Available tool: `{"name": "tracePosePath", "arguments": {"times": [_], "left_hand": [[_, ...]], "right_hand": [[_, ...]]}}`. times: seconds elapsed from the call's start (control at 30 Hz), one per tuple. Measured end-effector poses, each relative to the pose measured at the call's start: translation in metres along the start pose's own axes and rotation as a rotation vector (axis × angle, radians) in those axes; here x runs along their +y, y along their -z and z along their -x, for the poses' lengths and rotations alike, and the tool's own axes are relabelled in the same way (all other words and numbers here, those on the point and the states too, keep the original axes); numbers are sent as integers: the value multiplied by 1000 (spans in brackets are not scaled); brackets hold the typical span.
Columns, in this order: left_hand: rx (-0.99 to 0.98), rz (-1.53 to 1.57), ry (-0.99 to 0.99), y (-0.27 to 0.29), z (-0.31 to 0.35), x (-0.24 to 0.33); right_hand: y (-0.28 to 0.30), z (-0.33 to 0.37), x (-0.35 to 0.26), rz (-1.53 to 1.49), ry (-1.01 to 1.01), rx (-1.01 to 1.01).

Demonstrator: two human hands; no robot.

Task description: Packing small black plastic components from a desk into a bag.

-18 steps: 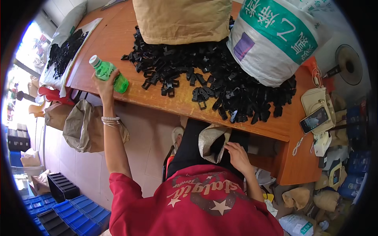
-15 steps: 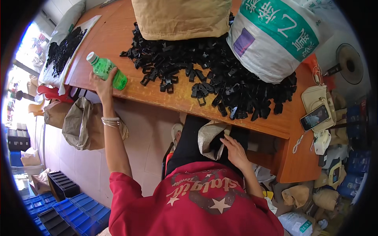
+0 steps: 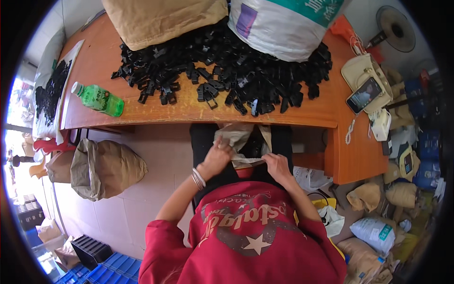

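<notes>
A pale woven bag [image 3: 240,136] lies open-mouthed between my thighs, with dark pieces just visible inside. My right hand [image 3: 278,167] pinches the near right part of its rim. At the left side of the mouth, my left hand [image 3: 217,157] has its fingers curled on the bag's edge, slightly blurred. On the table beyond spreads a heap of small black plastic clips [image 3: 184,66], some at the front strewn apart. A green bottle with a white cap [image 3: 100,100] lies tilted on its side at the table's left, away from both hands.
The wooden table [image 3: 156,113] has a brown sack [image 3: 163,21] and a white-green sack [image 3: 279,35] behind the clips. To the right are a phone [image 3: 364,95], a cream handbag [image 3: 366,71] and a fan [image 3: 396,28]. A brown paper sack [image 3: 111,170] stands below left; blue crates [image 3: 116,270] lie lower.
My left hand has let go of the green bottle, leaving it on the table, and come down to the bag. My right hand now pinches the rim. The view has shifted.
</notes>
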State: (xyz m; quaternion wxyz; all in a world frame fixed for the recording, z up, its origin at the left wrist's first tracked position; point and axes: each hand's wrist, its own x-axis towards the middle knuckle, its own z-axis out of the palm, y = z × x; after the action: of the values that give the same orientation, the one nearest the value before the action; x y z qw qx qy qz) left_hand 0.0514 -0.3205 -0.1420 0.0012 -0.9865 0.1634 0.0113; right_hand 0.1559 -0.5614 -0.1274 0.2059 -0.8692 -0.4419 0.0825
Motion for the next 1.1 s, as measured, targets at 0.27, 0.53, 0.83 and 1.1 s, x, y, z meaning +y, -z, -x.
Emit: {"name": "tracePosePath", "arguments": {"times": [0.27, 0.53, 0.83, 1.1], "left_hand": [[162, 130, 186, 61, 72, -60], [212, 153, 377, 81, 116, -17], [157, 121, 23, 92, 85, 35], [-236, 162, -83, 102, 43, 36]], "right_hand": [[6, -5, -112, 28, 592, 65], [48, -34, -98, -194, 494, -211], [129, 10, -20, 420, -56, -220], [81, -43, -66, -504, 269, -118]]}}
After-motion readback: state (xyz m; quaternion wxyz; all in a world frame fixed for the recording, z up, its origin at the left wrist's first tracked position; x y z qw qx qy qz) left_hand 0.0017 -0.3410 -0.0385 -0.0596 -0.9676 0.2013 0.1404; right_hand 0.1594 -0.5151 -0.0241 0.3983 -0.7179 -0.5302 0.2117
